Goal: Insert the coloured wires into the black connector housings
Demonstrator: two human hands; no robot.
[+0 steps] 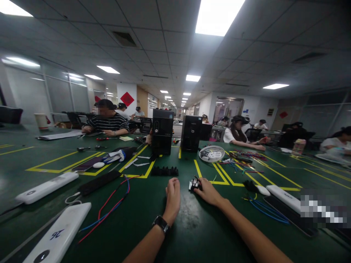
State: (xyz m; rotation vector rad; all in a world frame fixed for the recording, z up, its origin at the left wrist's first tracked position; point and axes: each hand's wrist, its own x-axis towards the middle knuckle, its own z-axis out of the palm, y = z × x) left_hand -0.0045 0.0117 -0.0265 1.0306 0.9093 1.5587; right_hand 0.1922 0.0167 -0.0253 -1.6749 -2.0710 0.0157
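My right hand (pixel 210 192) has its thumb and fingers closed around a small black-and-silver electrical block (pixel 193 185), just above or on the green table. To its left, my left hand (pixel 173 197) is on edge with its fingers curled together. Whether anything lies inside those fingers is hidden. A watch (pixel 161 224) is on the left wrist. Beyond the left fingertips, apart from them, stands a row of small black blocks (pixel 165 171). Red and blue wires (pixel 116 199) lie on the table to the left of my left hand.
Two black tower-like boxes (pixel 162 131) stand ahead, with a white round basket (pixel 211 153) beside the right one. White power banks (pixel 59 233) lie at left, another white device (pixel 283 197) and blue wires (pixel 270 212) at right. Several people sit at tables farther back.
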